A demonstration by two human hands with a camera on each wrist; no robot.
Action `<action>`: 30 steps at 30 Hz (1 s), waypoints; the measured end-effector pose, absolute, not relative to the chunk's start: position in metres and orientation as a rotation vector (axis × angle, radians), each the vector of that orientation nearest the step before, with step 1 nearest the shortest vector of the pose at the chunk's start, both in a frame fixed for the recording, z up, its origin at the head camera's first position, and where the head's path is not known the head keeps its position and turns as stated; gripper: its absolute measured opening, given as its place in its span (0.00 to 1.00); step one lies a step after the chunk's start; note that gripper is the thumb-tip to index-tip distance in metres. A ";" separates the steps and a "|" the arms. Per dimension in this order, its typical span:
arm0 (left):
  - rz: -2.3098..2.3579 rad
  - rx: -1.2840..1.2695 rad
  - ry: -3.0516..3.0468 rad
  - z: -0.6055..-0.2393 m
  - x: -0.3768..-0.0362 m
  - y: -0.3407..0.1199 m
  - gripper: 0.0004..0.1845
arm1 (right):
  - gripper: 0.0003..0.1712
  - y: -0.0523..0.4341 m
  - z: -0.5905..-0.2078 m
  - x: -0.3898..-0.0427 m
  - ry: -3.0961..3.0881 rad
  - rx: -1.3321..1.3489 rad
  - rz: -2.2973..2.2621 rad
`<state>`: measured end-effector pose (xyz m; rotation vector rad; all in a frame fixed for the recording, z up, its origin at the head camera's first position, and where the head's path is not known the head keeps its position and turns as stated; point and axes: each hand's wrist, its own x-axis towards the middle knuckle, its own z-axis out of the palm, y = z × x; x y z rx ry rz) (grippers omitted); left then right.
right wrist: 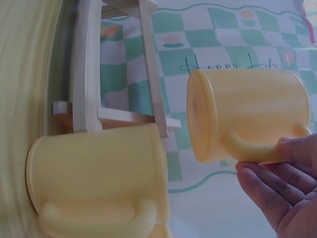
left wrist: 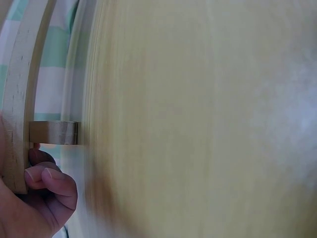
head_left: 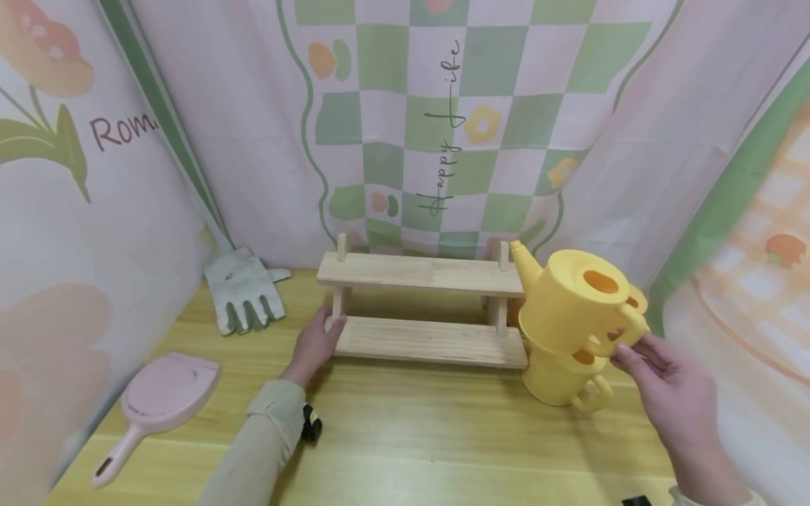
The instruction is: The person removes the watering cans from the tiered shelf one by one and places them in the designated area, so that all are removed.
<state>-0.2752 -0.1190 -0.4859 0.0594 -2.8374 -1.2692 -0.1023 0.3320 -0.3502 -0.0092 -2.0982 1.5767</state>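
Just right of centre in the head view, the right hand (head_left: 671,393) holds a yellow watering can (head_left: 579,299) by its handle, fingers curled round the loop, lifted clear above a second yellow watering can (head_left: 563,376) that stands on the wooden worktop (head_left: 443,450). The raised can has its spout pointing up and to the left, touching or nearly touching the right end of a small two-tier wooden shelf (head_left: 427,309). From the right wrist view the held can (right wrist: 247,119) hangs apart from the lower can (right wrist: 99,178), with the fingers (right wrist: 270,186) under the handle.

At centre left, the left hand (head_left: 313,348) grips the left end of the shelf's lower board, thumb on top and fingers underneath; the left wrist view shows the fingers (left wrist: 49,181) wrapped round the board's edge.

Further left, a grey work glove (head_left: 243,288) lies flat on the worktop near the back corner. A pink hand mirror (head_left: 155,404) lies at lower left, handle towards the bottom edge. Behind everything hangs a pastel cloth backdrop (head_left: 443,119) with a green and white check.
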 end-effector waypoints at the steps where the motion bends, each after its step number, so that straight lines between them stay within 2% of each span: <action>1: -1.271 0.058 -2.837 -0.486 -0.275 -0.119 0.30 | 0.23 0.334 -0.350 -0.101 -2.095 -0.021 1.576; 9: -1.268 0.055 -2.841 -0.485 -0.275 -0.119 0.29 | 0.24 0.352 -0.351 -0.096 -2.095 -0.091 1.539; 19: -1.258 0.051 -2.843 -0.486 -0.275 -0.120 0.34 | 0.24 0.365 -0.349 -0.089 -2.148 -0.238 1.462; 25: -1.259 0.054 -2.844 -0.485 -0.275 -0.120 0.31 | 0.26 0.371 -0.347 -0.084 -2.229 -0.353 1.423; 30: -1.257 0.062 -2.860 -0.485 -0.275 -0.119 0.35 | 0.27 0.377 -0.348 -0.081 -2.298 -0.416 1.322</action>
